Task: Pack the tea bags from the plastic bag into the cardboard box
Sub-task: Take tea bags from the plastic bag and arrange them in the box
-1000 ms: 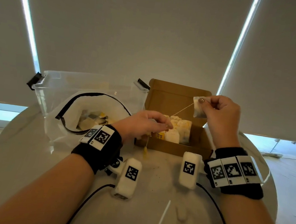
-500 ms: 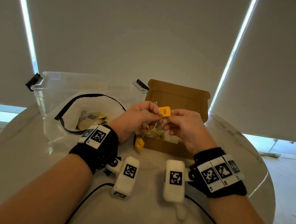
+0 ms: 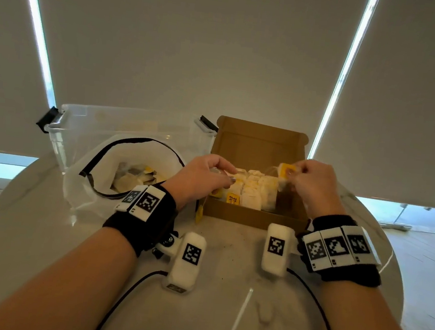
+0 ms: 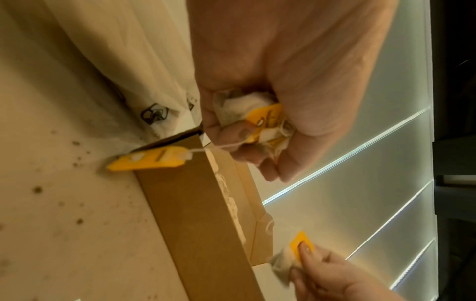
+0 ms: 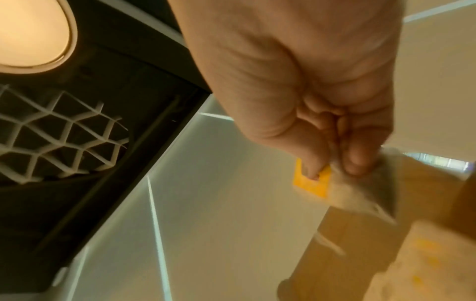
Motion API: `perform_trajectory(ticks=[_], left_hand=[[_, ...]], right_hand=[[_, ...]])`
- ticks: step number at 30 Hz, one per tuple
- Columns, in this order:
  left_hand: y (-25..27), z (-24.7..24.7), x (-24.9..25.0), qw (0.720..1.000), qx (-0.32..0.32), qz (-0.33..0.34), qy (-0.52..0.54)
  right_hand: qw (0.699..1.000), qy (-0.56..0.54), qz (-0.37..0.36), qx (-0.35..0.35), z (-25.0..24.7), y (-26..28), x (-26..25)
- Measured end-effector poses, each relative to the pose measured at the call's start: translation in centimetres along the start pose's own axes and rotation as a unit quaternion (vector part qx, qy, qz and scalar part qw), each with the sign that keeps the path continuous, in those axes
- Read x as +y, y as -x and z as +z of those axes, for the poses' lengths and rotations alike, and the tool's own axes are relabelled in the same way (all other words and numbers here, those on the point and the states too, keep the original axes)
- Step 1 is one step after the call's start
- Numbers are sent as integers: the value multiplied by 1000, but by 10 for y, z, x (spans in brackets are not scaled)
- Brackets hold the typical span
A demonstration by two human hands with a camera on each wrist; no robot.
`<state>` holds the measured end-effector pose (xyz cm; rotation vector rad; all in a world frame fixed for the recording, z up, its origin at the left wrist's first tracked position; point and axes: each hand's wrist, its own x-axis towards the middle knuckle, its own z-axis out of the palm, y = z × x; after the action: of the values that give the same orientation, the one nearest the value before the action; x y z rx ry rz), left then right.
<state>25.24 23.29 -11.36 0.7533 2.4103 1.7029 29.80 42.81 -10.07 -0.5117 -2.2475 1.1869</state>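
The open cardboard box (image 3: 253,218) stands mid-table with several tea bags (image 3: 252,192) upright in a row inside. My right hand (image 3: 313,184) hovers over the box's right end, pinching a tea bag (image 3: 282,175) with its yellow tag (image 5: 313,183) folded against it. My left hand (image 3: 201,176) is over the box's left end, gripping a bunch of tea bags (image 4: 255,120) in its curled fingers. One yellow tag (image 4: 149,159) hangs on its string outside the box's left front corner. The plastic bag (image 3: 129,171) lies to the left, open, with more tea bags inside.
A clear plastic tub (image 3: 123,128) stands behind the bag at the back left. The box's lid (image 3: 261,142) stands upright at the back. The round white table (image 3: 228,260) carries tea crumbs in front of the box. Cables trail from my wrists toward the near edge.
The hands were together above the box half a second ago. Now they have parted: the right carried one tea bag to the box's right end, the left dropped to the left end.
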Motion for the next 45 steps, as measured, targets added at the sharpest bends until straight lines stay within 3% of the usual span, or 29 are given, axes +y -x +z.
perform_trajectory(ticks=[3, 7, 13, 19, 22, 25, 28, 30, 32, 35, 37, 39, 45], left_hand=[[-1, 3, -2, 1000, 16, -18, -19], [-3, 6, -4, 996, -12, -48, -72], [-4, 7, -5, 993, -26, -69, -94], [-4, 6, -5, 995, -30, -75, -60], [-4, 5, 0, 986, -46, -116, 111], [-1, 4, 3, 946, -76, -155, 276], [0, 3, 6, 908, -104, -182, 362], [1, 3, 6, 894, -112, -195, 387], [3, 3, 6, 887, -114, -205, 398], [2, 4, 4, 885, -98, -216, 400], [1, 4, 2, 891, -80, -222, 387], [0, 3, 2, 900, -80, -216, 369], [3, 4, 5, 913, -98, -199, 343]], right_hand=[[990, 92, 95, -44, -1, -14, 14], [974, 96, 158, -133, 14, -18, 20], [974, 2, 194, -115, 30, -23, 22], [980, -22, 151, -125, 35, -19, 30], [981, -19, 151, -121, 34, -19, 29], [982, 23, 153, -112, 29, -17, 23], [995, 82, 38, -34, 23, -10, 15], [998, 40, -46, -19, 21, 1, 3], [991, -17, -108, -77, 21, 16, -12], [965, 0, -173, -197, 24, 35, -28], [951, 13, -170, -259, 27, 39, -29], [951, -6, -138, -276, 31, 39, -27], [980, -53, -65, -183, 32, 32, -22]])
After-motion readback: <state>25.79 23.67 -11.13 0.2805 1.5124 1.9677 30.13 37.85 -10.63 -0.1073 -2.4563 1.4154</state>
